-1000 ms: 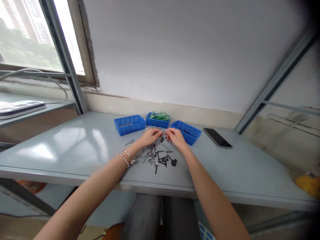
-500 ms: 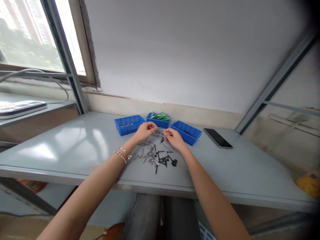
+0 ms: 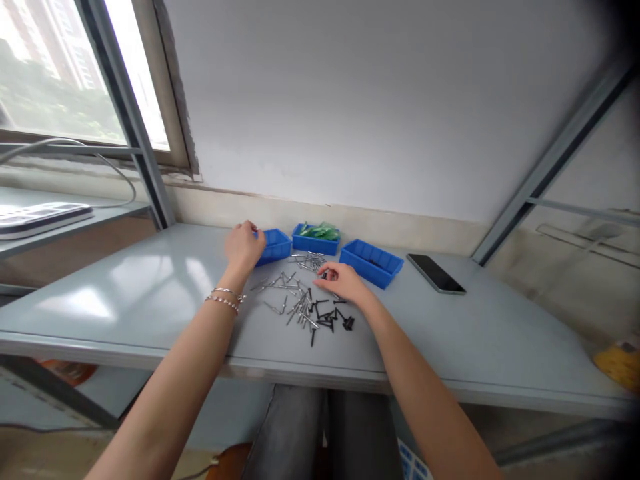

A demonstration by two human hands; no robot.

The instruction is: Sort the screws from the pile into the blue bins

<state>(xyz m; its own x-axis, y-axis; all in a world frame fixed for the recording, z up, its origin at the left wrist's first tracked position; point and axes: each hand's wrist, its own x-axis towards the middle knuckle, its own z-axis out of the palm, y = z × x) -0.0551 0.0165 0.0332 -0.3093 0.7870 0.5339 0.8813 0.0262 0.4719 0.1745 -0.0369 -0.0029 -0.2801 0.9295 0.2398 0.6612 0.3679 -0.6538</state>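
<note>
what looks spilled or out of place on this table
A loose heap of silver and black fasteners lies scattered on the table in front of the blue trays, not inside them. The right hand rests on the heap, and the left hand is at the left tray. Nothing looks damaged.

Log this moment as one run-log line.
left hand: curled over left blue tray | right hand: fingertips at screw pile | middle tray: green pieces | phone: flat, right of trays
</note>
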